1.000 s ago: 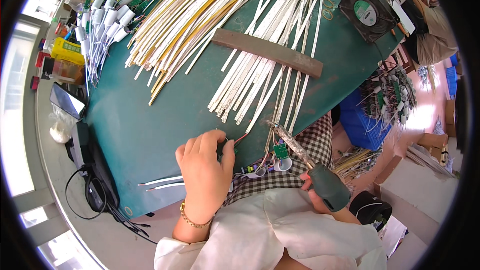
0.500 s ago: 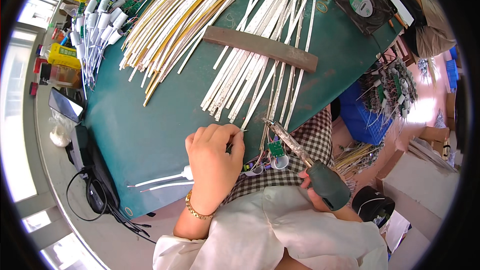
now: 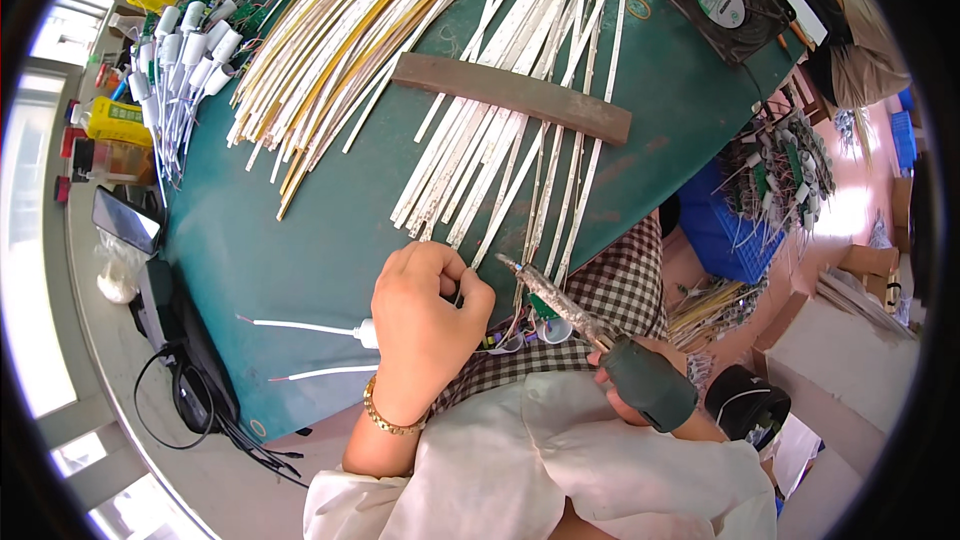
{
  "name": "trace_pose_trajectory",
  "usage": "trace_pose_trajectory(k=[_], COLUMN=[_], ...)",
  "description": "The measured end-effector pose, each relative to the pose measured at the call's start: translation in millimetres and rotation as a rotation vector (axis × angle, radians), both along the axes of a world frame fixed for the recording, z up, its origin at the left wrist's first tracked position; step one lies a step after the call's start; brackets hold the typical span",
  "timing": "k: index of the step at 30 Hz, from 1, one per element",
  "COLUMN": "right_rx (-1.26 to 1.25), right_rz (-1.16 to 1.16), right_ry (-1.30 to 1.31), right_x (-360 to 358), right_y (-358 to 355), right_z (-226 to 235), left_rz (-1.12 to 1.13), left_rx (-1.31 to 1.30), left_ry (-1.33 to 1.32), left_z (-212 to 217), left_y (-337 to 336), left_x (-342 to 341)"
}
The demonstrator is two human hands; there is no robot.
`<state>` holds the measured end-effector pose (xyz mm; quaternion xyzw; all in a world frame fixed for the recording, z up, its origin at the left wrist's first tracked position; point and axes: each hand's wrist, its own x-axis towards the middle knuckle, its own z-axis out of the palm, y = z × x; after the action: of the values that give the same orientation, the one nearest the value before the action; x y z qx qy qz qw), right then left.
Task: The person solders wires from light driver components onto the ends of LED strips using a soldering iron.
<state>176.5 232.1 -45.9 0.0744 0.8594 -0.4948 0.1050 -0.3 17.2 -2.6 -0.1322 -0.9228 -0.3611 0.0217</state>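
My left hand (image 3: 428, 315) is closed at the near ends of several long, thin white strips (image 3: 455, 175). Its fingertips pinch something that they largely hide. A white cylindrical cap (image 3: 367, 333) with a white lead shows just left of this hand. My right hand (image 3: 622, 402) grips a soldering iron (image 3: 570, 318) with a dark green handle. The iron's tip points up and left, a short way right of my left fingers. Below its shaft, a small green circuit board (image 3: 543, 306) and a white cup-shaped piece (image 3: 555, 331) lie over my checkered lap, partly hidden.
A brown bar (image 3: 510, 95) lies across the strips on the green table (image 3: 290, 270). More white and yellow strips (image 3: 330, 50) fan out at the far left. White capped wire assemblies (image 3: 190, 55), a phone (image 3: 127, 218), a black fan (image 3: 722, 0) and a blue crate (image 3: 735, 230) stand around.
The soldering iron's tip has moved left and slightly down, nearer my left hand. The white cap and leads have shifted left. My left hand stays closed in nearly the same place.
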Motion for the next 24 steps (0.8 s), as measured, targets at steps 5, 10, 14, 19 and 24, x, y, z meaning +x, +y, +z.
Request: trace_pose_trajectory(k=[5, 10, 14, 19, 24], right_rx=[0.110, 0.151, -0.002, 0.183, 0.228], right_rz=[0.183, 0.148, 0.048, 0.120, 0.185], right_ry=[0.084, 0.202, 0.037, 0.300, 0.452], right_x=[-20, -22, -22, -23, -21], right_y=[3, 3, -3, -1, 2], right_z=[17, 19, 17, 15, 10], left_rz=[-0.005, -0.020, -0.006, -0.026, -0.021], left_rx=[-0.047, -0.076, -0.066, -0.070, -0.080], left_ry=[-0.025, -0.020, -0.024, -0.023, -0.014], left_z=[0, -1, -2, -1, -2], left_y=[1, 1, 0, -1, -1], left_x=[0, -1, 0, -2, -1])
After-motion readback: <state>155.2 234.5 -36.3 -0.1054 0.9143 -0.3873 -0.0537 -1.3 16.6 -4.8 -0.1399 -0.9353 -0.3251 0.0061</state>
